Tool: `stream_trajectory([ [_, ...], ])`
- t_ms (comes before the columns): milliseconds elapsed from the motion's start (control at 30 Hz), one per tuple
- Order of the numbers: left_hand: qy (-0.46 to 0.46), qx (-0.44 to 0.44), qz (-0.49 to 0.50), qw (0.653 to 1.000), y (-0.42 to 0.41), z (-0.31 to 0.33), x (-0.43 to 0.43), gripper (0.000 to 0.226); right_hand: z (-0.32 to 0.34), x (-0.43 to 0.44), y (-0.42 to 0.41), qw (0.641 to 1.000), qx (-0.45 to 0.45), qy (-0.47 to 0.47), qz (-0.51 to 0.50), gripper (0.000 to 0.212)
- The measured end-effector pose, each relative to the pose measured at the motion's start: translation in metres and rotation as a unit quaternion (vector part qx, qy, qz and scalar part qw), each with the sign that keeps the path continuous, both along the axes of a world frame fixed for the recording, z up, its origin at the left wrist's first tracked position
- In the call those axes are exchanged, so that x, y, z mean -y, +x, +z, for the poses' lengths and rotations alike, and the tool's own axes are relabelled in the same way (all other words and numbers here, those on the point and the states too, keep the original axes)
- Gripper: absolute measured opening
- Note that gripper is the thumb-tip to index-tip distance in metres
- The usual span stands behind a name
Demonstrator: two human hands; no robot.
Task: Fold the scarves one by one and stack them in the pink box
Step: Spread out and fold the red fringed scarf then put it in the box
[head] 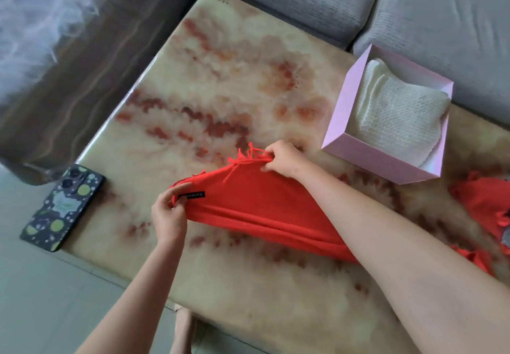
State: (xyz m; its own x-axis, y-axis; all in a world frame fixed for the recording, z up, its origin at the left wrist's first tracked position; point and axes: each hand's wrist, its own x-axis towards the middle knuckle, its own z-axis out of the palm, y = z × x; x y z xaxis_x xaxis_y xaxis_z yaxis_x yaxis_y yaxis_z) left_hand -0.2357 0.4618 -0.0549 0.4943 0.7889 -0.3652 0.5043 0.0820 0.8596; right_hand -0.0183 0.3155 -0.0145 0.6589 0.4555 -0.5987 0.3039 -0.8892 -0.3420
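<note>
The red scarf on the table near the pink box looks soft, light and floppy (best held by its corners), and the left hand and right hand each pinch one corner with curled fingers.

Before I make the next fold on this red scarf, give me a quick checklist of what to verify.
1. Left hand grips the red scarf at its label corner: ok.
2. Right hand pinches the fringed corner: ok.
3. Red scarf flat between the hands: not ok, it sags in creases.
4. Phone lies apart from the red scarf: ok.
5. Pink box open, with room above the white scarf: ok.
6. Red scarf's other end free: cannot tell, it runs under the right forearm.
</note>
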Motion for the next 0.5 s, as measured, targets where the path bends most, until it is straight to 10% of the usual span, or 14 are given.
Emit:
stream_trajectory([
  [500, 0.069, 0.011, 0.164, 0.984, -0.047, 0.006, -0.094, 0.033, 0.006, -0.196, -0.025, 0.988, 0.067, 0.115, 0.079, 0.029],
])
